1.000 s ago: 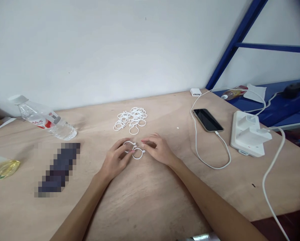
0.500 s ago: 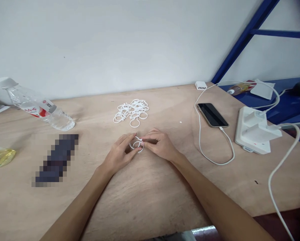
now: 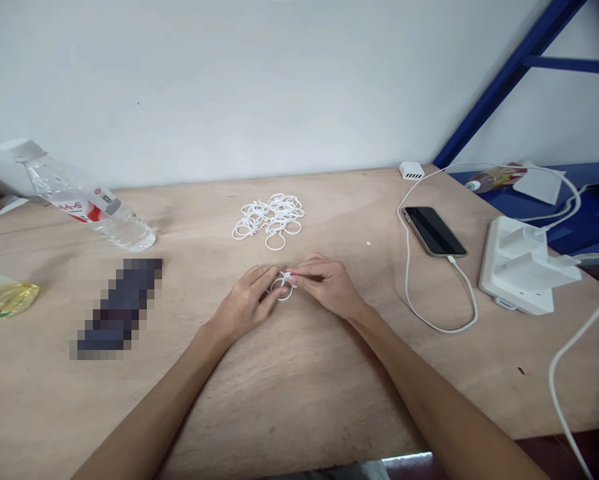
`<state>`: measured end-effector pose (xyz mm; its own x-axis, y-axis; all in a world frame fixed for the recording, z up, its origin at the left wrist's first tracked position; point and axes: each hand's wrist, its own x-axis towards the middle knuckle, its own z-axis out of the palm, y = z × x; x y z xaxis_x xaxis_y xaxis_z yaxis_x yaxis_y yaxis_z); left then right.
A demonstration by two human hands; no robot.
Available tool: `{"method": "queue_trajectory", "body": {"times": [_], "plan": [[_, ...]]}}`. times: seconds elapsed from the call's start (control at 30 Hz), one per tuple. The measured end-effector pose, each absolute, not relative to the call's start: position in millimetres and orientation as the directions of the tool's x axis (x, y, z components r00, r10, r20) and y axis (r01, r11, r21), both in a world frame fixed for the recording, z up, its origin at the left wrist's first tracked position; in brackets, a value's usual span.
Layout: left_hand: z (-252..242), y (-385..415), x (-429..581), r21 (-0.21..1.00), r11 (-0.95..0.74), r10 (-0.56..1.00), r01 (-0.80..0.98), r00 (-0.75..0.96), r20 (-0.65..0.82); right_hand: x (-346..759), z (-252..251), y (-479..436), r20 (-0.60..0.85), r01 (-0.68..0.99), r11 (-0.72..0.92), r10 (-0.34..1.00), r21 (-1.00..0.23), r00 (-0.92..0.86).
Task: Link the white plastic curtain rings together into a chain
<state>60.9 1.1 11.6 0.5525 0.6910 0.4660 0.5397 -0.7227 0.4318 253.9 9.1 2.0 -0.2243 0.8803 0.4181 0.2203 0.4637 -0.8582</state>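
White plastic rings [image 3: 282,298] are held low over the wooden table [image 3: 279,387], partly covered by my fingers. My left hand [image 3: 249,300] pinches them from the left between thumb and fingers. From the right, my right hand [image 3: 324,283] is closed with thumb and forefinger at the small joint where the rings meet. How the rings are joined there is too small to make out. Just beyond my hands lies a loose pile of similar white rings [image 3: 275,241], several of them overlapping.
At left a plastic bottle [image 3: 89,203] stands near a pixelated dark item [image 3: 122,303] and a bag with yellow contents [image 3: 14,300]. At right are a phone [image 3: 435,231] on a white cable, a power strip [image 3: 514,267] and a small white charger [image 3: 411,171].
My fingers have drawn closer together at the rings' joint, and the rings have shifted and overlap more. The whole view has moved slightly, so everything sits a little further right.
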Motion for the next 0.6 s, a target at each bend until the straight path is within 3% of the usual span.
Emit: {"method": "queue_trajectory", "body": {"times": [0.3, 0.6], "plan": [[12.2, 0.5, 60.8, 0.449, -0.702, 0.712, 0.552, 0.542, 0.447, 255.8, 3.8, 7.7, 0.377, 0.196, 0.426, 0.893, -0.883, -0.245], [12.6, -0.8, 62.9, 0.324, -0.735, 0.664, 0.596, 0.536, 0.521, 254.7, 9.4, 5.5, 0.334, 0.227, 0.408, 0.892, -0.884, -0.304]]}}
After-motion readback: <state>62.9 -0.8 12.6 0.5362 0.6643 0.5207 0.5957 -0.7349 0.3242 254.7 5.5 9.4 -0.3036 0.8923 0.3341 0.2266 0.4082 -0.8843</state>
